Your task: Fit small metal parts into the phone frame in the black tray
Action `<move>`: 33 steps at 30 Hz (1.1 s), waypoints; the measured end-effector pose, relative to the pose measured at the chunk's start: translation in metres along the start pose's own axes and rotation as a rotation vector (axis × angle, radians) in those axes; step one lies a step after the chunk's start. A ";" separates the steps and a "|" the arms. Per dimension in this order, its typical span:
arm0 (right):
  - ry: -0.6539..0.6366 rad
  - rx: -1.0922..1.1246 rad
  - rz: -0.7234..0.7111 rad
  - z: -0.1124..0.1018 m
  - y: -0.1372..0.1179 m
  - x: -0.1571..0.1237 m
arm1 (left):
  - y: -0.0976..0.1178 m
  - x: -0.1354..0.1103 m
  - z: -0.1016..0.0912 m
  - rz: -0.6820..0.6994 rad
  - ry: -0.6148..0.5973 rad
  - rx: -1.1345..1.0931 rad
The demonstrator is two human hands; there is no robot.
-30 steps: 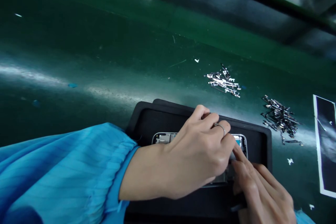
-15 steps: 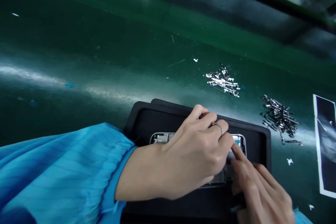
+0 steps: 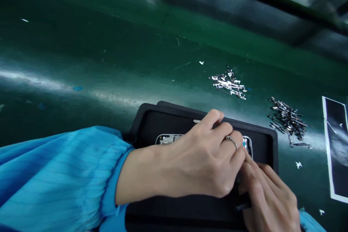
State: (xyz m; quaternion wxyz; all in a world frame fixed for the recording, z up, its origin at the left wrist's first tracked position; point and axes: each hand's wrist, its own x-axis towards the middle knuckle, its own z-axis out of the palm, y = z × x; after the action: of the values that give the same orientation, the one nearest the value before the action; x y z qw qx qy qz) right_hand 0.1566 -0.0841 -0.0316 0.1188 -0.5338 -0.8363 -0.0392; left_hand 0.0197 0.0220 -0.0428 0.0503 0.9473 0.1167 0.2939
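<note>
A phone frame (image 3: 168, 138) with a silvery rim and small inner parts lies in a black tray (image 3: 146, 119). My left hand (image 3: 201, 159), with a ring on one finger, reaches across the frame and covers its middle. Its fingers are curled, and their tips are hidden beneath the hand. My right hand (image 3: 272, 195) is at the frame's right end, its forward fingertips against the left hand's fingers. Its fingers are bent together beside a dark object (image 3: 243, 206) that I cannot make out.
Two piles of small thin metallic parts, a left pile (image 3: 230, 84) and a right pile (image 3: 288, 119), lie on the green table (image 3: 122, 61). A white-edged dark sheet (image 3: 337, 148) is at far right. Small white scraps (image 3: 298, 165) lie nearby.
My left hand has shifted a little to the right across the phone frame. A small light strip now shows near the tray's back edge. The right hand stays close beside it.
</note>
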 end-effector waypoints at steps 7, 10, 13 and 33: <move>0.050 -0.025 -0.017 0.002 -0.001 0.003 | -0.003 -0.003 0.001 -0.226 -0.048 -0.114; 0.015 -0.011 -0.033 0.002 -0.002 0.000 | -0.003 -0.001 -0.001 -0.371 -0.111 -0.239; 0.001 0.014 -0.022 0.004 -0.002 -0.004 | -0.003 0.000 -0.002 -0.413 -0.093 -0.271; 0.008 0.023 0.011 0.000 0.000 0.002 | -0.006 -0.007 -0.012 -0.327 -0.192 -0.195</move>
State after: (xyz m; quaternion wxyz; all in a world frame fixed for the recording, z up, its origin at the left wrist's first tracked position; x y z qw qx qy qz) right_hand 0.1555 -0.0825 -0.0308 0.1285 -0.5367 -0.8333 -0.0314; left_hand 0.0058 0.0264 -0.0381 0.1998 0.9300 0.2345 0.2003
